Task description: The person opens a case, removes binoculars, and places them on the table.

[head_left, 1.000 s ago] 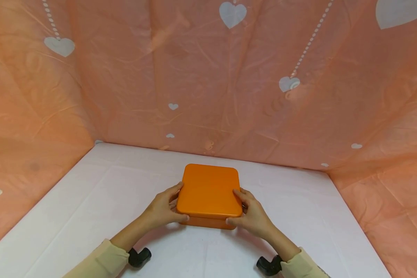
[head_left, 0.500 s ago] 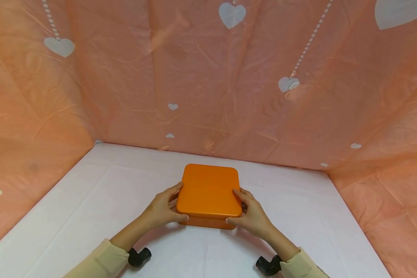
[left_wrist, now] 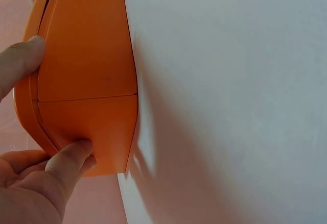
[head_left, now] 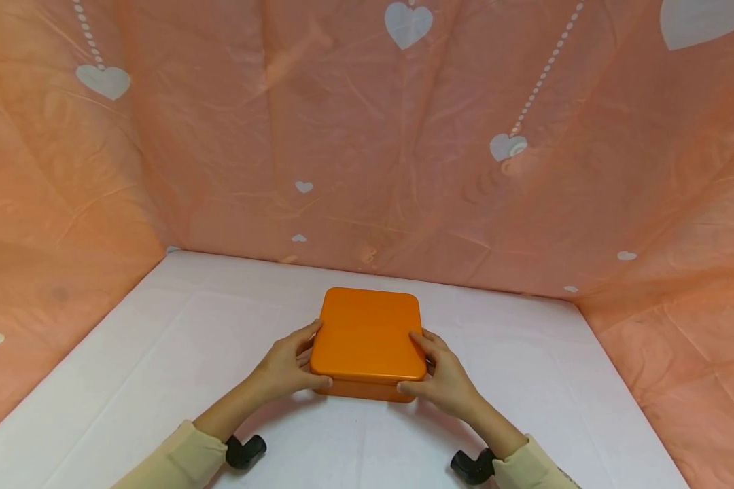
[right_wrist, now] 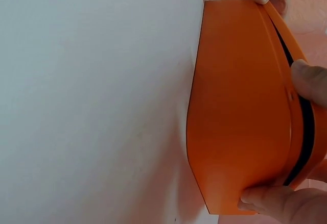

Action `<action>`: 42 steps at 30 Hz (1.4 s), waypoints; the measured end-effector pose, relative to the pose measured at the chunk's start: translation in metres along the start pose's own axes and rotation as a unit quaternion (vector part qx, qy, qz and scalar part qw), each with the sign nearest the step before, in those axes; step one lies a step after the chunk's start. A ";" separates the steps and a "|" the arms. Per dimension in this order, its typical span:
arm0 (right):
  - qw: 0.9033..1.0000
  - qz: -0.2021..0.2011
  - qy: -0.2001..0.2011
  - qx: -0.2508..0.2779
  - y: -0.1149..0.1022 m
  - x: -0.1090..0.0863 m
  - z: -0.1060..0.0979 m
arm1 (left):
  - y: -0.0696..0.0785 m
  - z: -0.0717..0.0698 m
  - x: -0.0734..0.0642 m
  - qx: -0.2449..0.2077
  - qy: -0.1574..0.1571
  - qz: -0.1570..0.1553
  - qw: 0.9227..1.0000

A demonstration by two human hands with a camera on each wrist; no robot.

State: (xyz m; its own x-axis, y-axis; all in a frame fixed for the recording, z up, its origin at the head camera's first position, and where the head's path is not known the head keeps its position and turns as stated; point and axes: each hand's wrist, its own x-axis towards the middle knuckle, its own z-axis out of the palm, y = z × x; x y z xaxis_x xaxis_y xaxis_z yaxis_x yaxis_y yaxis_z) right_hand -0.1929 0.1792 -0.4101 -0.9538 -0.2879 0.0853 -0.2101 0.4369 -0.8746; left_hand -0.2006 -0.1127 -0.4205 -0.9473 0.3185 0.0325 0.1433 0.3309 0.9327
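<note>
An orange square box (head_left: 368, 333) with rounded corners and a lid sits on the white tabletop in the head view. My left hand (head_left: 283, 367) holds its left side, thumb at the near corner and fingers along the side. On the opposite side my right hand (head_left: 449, 380) grips it likewise. The right wrist view shows a dark gap between the lid (right_wrist: 321, 129) and the box body (right_wrist: 240, 101), wider toward the right-hand end. In the left wrist view the thumb (left_wrist: 23, 60) touches the lid's edge. What the box contains is hidden.
The white table surface (head_left: 177, 353) stretches around the box on all sides. Orange-pink sheeting (head_left: 367, 136) with pale hearts hangs behind the table and along both sides. Black wrist mounts (head_left: 246, 453) sit below both wrists.
</note>
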 end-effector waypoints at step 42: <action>0.999 -0.013 0.000 -0.033 -0.001 0.002 -0.004 | -0.001 -0.001 0.002 0.009 0.015 0.004 1.000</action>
State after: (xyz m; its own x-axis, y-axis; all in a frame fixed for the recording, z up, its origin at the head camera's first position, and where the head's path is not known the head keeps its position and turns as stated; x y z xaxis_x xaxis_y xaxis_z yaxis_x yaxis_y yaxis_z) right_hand -0.1956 0.1814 -0.4077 -0.9478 -0.2999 0.1080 -0.2488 0.4842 -0.8389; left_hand -0.2026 -0.1129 -0.4212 -0.9541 0.2952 0.0502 0.1555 0.3452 0.9255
